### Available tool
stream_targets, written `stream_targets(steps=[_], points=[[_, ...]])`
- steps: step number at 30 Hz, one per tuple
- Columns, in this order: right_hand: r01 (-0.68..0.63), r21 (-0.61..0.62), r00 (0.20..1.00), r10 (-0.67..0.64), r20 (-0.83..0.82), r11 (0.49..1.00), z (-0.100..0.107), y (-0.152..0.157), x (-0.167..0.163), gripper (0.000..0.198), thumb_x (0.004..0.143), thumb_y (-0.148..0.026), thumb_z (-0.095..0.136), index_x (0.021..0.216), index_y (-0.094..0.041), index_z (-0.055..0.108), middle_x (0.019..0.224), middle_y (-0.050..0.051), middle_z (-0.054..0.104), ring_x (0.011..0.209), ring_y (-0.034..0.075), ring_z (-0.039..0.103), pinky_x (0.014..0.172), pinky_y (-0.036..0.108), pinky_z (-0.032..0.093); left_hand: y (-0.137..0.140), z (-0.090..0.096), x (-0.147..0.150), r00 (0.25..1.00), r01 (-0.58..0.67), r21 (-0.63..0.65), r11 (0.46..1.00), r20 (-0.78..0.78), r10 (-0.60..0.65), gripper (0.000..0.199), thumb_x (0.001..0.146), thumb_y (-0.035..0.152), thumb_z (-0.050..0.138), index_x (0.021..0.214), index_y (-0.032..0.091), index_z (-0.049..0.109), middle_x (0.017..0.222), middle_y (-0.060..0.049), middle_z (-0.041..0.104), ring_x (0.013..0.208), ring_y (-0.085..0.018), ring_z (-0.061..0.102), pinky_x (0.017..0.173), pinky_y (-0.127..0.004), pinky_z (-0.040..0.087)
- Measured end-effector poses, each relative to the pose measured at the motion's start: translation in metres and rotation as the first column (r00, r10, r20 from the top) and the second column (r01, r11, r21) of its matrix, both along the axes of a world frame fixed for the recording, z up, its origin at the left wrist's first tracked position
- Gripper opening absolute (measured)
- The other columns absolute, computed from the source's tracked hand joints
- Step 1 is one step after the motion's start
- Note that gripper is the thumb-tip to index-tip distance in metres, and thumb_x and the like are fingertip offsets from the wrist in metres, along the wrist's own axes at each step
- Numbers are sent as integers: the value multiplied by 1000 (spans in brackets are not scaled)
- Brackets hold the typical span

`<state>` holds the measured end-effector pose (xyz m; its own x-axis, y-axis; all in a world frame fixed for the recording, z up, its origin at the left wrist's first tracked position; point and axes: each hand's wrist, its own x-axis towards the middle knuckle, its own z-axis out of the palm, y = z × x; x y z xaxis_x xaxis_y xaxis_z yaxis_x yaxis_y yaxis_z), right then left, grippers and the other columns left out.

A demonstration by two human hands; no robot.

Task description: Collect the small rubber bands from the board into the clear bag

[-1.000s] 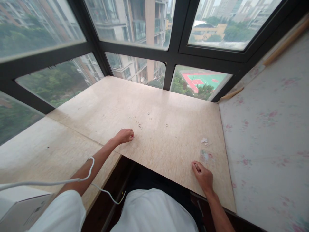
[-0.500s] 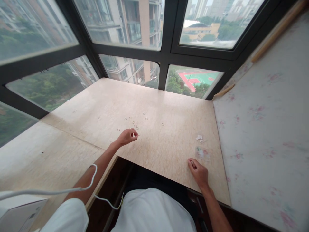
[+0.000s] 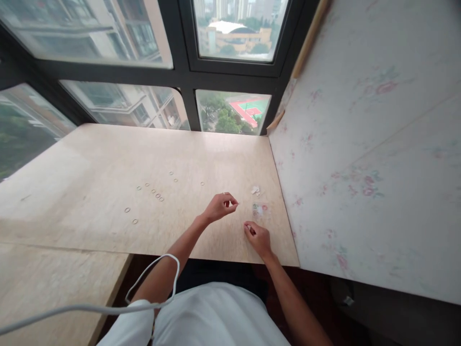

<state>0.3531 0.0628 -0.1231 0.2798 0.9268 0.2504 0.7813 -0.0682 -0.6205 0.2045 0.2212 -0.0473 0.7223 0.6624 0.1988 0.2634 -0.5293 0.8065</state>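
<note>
My left hand [image 3: 220, 207] hovers over the wooden tabletop [image 3: 216, 158], thumb and forefinger pinched on something thin and tiny at the tips. What it is I cannot make out. Close by to the right, my right hand [image 3: 258, 239] is closed, its fingertips pressed together near the table's front; anything inside is hidden. Just beyond it lies a small clear plastic packet [image 3: 260, 209] with red and green print. White scraps [image 3: 255, 191] lie behind the packet. Several thin small rings [image 3: 127, 210] are scattered on the left half of the table, one ring [image 3: 202, 183] apart from the others.
A white cable [image 3: 90, 307] loops across my left forearm. Dark-framed windows [image 3: 185, 77] border the table's back. A wall with flowered paper [image 3: 342, 192] rises along the right edge. At the lower left, another wooden surface [image 3: 54, 283] adjoins the tabletop.
My left hand has moved right, away from the rings and close to my right hand. Another ring now shows at the near left of the group. The camera view has turned right.
</note>
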Motion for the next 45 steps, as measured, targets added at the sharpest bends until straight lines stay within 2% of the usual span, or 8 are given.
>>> stream_targets(steps=[4, 8, 15, 20, 26, 37, 41, 45], points=[[-3, -12, 1000, 3, -26, 1000, 2, 1, 2, 28, 87, -34, 47, 88, -18, 70, 51, -2, 56, 44, 10, 47, 51, 21, 32, -8, -10, 60, 990, 71, 65, 995, -130, -62, 8, 76, 19, 60, 74, 17, 68, 79, -2, 64, 61, -9, 51, 61, -21, 41], [-5, -27, 998, 3, -56, 1000, 2, 1, 4, 28, 87, -34, 46, 91, -19, 70, 53, -2, 58, 46, 11, 50, 53, 21, 33, -11, -16, 99, 955, 156, 140, 978, -275, -113, 11, 79, 23, 59, 79, 18, 68, 83, -3, 65, 70, -12, 56, 67, -24, 42], [5, -34, 994, -8, -105, 999, 2, 2, 6, 29, 88, -34, 45, 93, -19, 69, 55, -1, 60, 49, 11, 53, 55, 21, 35, -7, -17, 129, 864, 324, 245, 914, -471, -180, 17, 82, 31, 57, 83, 18, 69, 90, -7, 64, 80, -18, 59, 68, -27, 43], [-4, -31, 993, 0, -118, 1000, 4, 2, 6, 28, 89, -34, 45, 92, -19, 69, 54, -2, 59, 49, 11, 53, 55, 20, 34, -9, -19, 138, 822, 358, 273, 893, -546, -163, 18, 83, 27, 53, 86, 17, 68, 95, -9, 61, 83, -20, 59, 68, -28, 43], [7, -31, 991, -11, -136, 1000, 6, 3, 6, 27, 88, -33, 46, 91, -18, 69, 55, -1, 59, 49, 11, 53, 54, 20, 35, -8, -23, 136, 811, 350, 241, 905, -561, -164, 20, 84, 31, 54, 87, 18, 68, 94, -9, 62, 84, -21, 60, 66, -28, 43], [17, -19, 994, -19, -104, 1000, 4, 3, 5, 28, 87, -34, 45, 91, -19, 69, 54, -2, 59, 48, 11, 51, 54, 21, 35, -6, -16, 120, 863, 295, 218, 930, -479, -161, 26, 86, 33, 54, 107, 20, 62, 93, -7, 62, 84, -19, 60, 71, -28, 43], [24, -20, 995, -26, -95, 1000, 2, 2, 4, 26, 86, -33, 48, 89, -19, 70, 52, -2, 57, 47, 11, 50, 53, 21, 34, -1, -19, 89, 918, 190, 203, 960, -383, -101, 26, 85, 27, 53, 109, 20, 61, 86, -4, 60, 80, -15, 57, 71, -26, 42], [33, -24, 996, -34, -79, 999, 3, 2, 3, 26, 85, -33, 48, 88, -19, 70, 51, -3, 55, 46, 10, 47, 52, 20, 33, 5, -29, 34, 978, -2, 168, 986, -207, 37, 20, 85, 27, 53, 99, 18, 63, 75, -1, 56, 69, -12, 52, 68, -24, 41]])
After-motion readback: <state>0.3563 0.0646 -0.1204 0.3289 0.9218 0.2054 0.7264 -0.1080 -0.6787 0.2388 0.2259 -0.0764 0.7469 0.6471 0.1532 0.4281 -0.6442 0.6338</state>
